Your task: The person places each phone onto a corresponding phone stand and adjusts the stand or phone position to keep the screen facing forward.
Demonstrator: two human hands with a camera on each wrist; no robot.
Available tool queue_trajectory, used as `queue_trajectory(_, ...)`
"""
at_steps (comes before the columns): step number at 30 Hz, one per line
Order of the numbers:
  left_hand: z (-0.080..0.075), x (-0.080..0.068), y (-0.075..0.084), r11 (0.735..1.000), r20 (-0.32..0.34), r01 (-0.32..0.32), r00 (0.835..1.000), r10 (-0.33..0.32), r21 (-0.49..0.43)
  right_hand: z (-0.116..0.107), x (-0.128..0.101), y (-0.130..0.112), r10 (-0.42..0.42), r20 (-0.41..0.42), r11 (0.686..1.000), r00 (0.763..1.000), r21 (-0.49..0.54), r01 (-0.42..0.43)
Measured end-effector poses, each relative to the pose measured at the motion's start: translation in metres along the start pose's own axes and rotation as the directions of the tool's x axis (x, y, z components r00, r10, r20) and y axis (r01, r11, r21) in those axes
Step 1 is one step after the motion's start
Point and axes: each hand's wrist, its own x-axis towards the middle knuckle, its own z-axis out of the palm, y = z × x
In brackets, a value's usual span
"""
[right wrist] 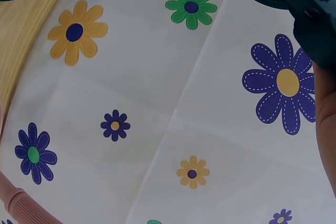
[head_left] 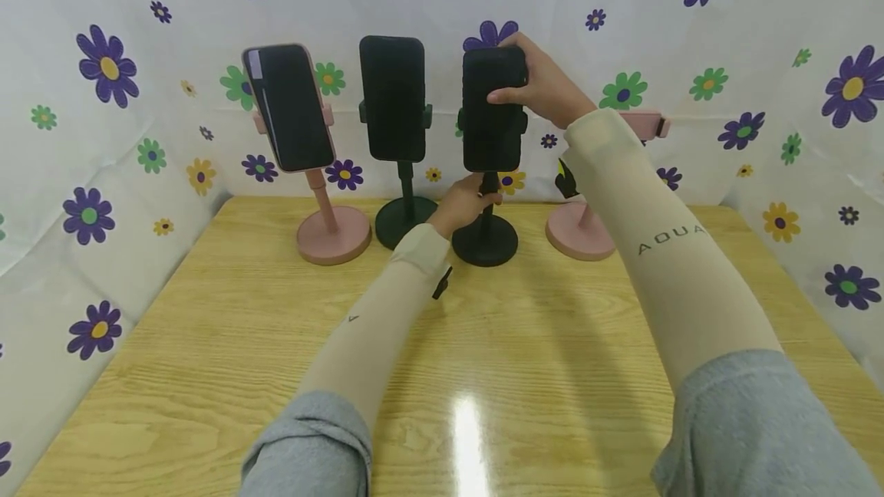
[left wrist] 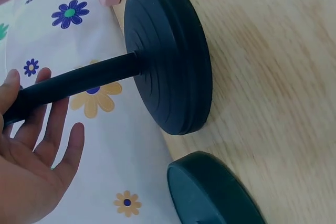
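Observation:
A black phone stand [head_left: 486, 245] stands at the back of the table, with a dark smartphone [head_left: 491, 136] upright in its clamp. Around its pole, just under the phone, my left hand [head_left: 459, 207] curls thumb and fingers. The left wrist view shows the pole [left wrist: 84, 81] between the thumb and fingers of that hand [left wrist: 32, 169], above the round base. My right hand [head_left: 549, 87] grips the phone's upper right side, thumb across the screen and fingers behind. Only the edge of this hand [right wrist: 326, 129] appears in the right wrist view, beside the dark clamp [right wrist: 315, 38].
To the left are a dark green stand [head_left: 407, 213] holding a phone [head_left: 394, 98] and a pink stand [head_left: 334, 236] holding a tilted phone [head_left: 290, 110]. Another pink stand [head_left: 578, 235] is at right, partly behind my right forearm. A flowered cloth [head_left: 663, 60] hangs behind the table [head_left: 207, 374].

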Motion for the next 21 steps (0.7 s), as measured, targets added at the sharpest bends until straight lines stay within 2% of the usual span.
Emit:
queue_trajectory(2,-0.001,0.002,-0.002,0.995,0.003,0.013,1.0,-0.013,-0.098,0.0,0.0,0.001,0.012,-0.007,1.0,1.0,-0.001,-0.012)
queue_trajectory(6,-0.002,0.002,-0.004,0.957,0.016,0.041,0.999,-0.038,-0.287,0.001,-0.001,0.003,0.037,-0.029,0.998,0.999,0.051,-0.036)
queue_trajectory(8,-0.002,0.0,-0.006,0.949,0.017,0.048,0.999,-0.045,-0.313,0.001,-0.004,0.004,0.045,-0.032,0.995,0.998,0.094,-0.042)
queue_trajectory(11,-0.003,-0.005,-0.006,0.955,0.007,0.05,0.999,-0.05,-0.292,0.001,-0.01,0.004,0.049,-0.037,0.992,0.998,0.116,-0.044)
queue_trajectory(16,-0.005,-0.018,-0.005,0.985,-0.033,0.054,0.998,-0.06,-0.161,-0.007,-0.022,0.004,0.119,-0.074,0.993,0.99,0.008,-0.119)
queue_trajectory(19,-0.003,-0.028,-0.006,0.998,-0.05,0.059,0.997,-0.058,0.029,-0.012,-0.031,0.007,0.157,-0.082,0.985,0.984,-0.053,-0.162)
queue_trajectory(21,-0.002,-0.035,-0.006,0.984,-0.054,0.054,0.997,-0.045,0.172,-0.015,-0.038,0.011,0.153,-0.077,0.985,0.985,-0.07,-0.159)
